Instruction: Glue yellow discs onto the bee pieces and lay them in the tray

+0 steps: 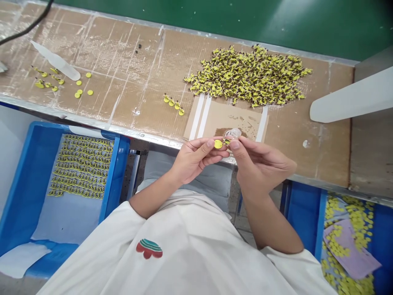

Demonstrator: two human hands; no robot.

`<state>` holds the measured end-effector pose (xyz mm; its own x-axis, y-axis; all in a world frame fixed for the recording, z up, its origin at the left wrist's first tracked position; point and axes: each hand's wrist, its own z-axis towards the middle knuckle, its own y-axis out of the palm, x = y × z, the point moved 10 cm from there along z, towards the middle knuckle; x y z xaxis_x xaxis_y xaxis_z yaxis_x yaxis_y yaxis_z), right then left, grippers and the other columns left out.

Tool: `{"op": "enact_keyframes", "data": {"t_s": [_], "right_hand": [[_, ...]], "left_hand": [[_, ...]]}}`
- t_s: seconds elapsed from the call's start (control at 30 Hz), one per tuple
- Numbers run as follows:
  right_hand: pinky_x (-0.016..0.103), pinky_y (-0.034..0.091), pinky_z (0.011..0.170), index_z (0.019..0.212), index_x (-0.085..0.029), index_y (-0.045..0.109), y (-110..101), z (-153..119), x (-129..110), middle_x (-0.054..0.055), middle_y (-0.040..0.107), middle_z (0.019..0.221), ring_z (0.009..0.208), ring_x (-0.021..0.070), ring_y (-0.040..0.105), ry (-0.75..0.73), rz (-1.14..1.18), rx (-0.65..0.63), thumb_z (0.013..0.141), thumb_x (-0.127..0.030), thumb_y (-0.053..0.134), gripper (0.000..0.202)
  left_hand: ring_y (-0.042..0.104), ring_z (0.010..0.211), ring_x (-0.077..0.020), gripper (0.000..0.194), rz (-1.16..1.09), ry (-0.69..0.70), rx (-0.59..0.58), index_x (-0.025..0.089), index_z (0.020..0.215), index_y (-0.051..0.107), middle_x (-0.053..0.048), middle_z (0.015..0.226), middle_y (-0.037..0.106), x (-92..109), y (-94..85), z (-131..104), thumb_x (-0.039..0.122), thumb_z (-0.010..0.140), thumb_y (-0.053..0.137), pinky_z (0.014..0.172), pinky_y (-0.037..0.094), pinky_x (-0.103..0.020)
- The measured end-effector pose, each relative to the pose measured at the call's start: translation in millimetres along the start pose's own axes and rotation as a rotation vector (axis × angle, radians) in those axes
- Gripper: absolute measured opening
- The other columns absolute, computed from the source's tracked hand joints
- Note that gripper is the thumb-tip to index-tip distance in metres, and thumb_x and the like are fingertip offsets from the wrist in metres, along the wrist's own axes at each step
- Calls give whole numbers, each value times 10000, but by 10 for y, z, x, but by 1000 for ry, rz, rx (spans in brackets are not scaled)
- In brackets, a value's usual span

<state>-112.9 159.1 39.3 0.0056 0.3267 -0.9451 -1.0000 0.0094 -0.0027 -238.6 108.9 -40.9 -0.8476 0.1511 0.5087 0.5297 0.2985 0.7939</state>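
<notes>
In front of my body, at the table's front edge, my left hand (196,157) pinches a small yellow disc (218,144) between thumb and fingers. Close against it, my right hand (258,162) holds a tiny yellow-and-dark figure (226,141) at the disc's edge; whether the two pieces touch I cannot tell. Just beyond my fingertips a small clear dish (233,133) rests on a wet brown patch of the taped cardboard sheet (215,112). A large heap of small yellow-and-dark figures (248,76) lies behind the sheet.
Several figures on yellow discs (174,105) stand left of the sheet. Farther left lie loose discs (89,75) and a white strip (57,61). A blue bin (118,176) at left holds rows of figures; another blue bin (307,215) at right holds yellow discs. A white tube (350,96) juts in from the right.
</notes>
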Motion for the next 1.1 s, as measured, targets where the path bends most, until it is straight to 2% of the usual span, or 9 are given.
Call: {"op": "enact_keyframes", "data": {"t_s": [0.23,0.37,0.6,0.73,1.1], "right_hand": [[306,679,662,897,-229,795,36,-5,-27,0,797,844,669,183,763,-23,63,-24,760,-200,845,149],[315,679,654,884,-224,797,12,-3,-16,0,796,833,672,195,764,-27,15,-1,747,-227,857,150],[316,667,678,893,-238,803,-11,-15,-29,3,799,864,720,195,769,-81,-9,-15,736,-179,856,176],[339,675,720,911,-244,803,5,-16,-42,4,799,880,737,199,772,-99,-14,-30,740,-177,853,190],[355,681,694,907,-245,802,-5,-5,-12,10,799,874,727,212,771,-78,-46,-38,742,-230,858,174]], "left_hand": [[780,882,-162,313,77,12,39,179,1018,793,-52,923,808,1,-42,-18,403,799,801,802,601,-182],[781,894,-181,343,105,7,63,186,1009,795,-53,924,808,-3,-64,-23,432,771,818,830,605,-215],[778,884,-154,293,110,36,21,206,994,805,-35,916,808,15,-18,-18,425,800,795,808,598,-184],[778,854,-153,316,130,33,52,213,990,808,-30,899,806,17,-50,-22,443,772,814,809,601,-196],[775,853,-140,305,134,41,32,212,998,809,-33,922,806,32,-34,-27,439,795,796,804,596,-183]]}}
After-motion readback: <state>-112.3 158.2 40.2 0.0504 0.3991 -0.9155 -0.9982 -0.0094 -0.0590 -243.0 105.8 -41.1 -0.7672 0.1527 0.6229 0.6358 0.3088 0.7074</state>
